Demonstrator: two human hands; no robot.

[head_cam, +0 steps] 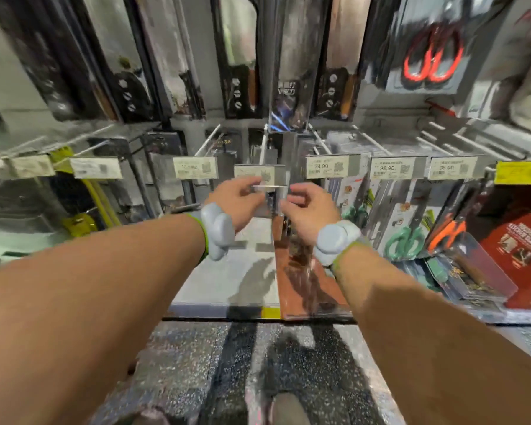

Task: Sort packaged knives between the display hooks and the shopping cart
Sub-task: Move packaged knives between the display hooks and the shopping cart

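A long packaged knife (pixel 301 277) hangs straight down in front of me, its brown and clear pack reaching to the shelf's lower edge. Both hands pinch its top edge just below a display hook (pixel 262 145) that carries a white price tag (pixel 253 173). My left hand (pixel 238 199) grips the top left corner, my right hand (pixel 308 207) the top right corner. Each wrist wears a grey band device. More packaged knives (pixel 239 72) hang in a row above. The shopping cart is out of view.
Packaged scissors with green (pixel 405 240) and orange (pixel 446 231) handles hang to the right, under price tags. Red-handled scissors (pixel 431 61) hang at upper right. A red box (pixel 521 246) stands at far right. Dark packs and yellow tags fill the left. Speckled floor lies below.
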